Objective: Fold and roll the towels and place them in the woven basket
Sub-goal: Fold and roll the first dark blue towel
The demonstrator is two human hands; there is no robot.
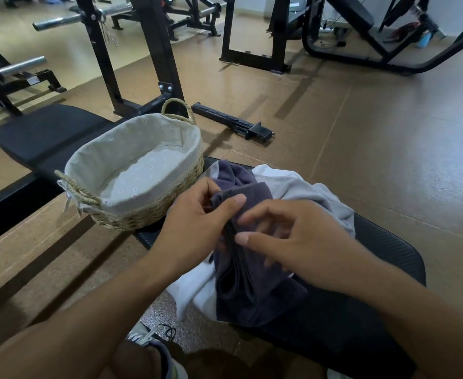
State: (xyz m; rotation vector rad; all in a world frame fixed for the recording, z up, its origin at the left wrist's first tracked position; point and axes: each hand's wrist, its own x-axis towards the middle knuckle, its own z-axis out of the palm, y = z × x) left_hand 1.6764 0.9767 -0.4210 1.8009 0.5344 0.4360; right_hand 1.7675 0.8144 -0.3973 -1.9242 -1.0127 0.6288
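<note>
At frame centre, my left hand [197, 214] pinched the soft, limp dark towel [252, 285]'s layered edge; my right hand [288, 236] hovered loose-fingered, grip empty. Basket [142, 217] sat left.

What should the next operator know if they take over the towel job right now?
Left hand: grips the folded dark towel, thumb on top of its upper edge.
Right hand: fingers spread over the same towel; blur hides whether it has a grip.
Dark towel: folded into layers, not yet rolled, lying on the white towel on the black bench.
White towel: crumpled, unfolded.
Basket: on the bench to the left of the towels, lined with cloth, no towel inside.
Left to do: roll the dark towel and put it in the basket, then fold, roll and place the white one.
</note>
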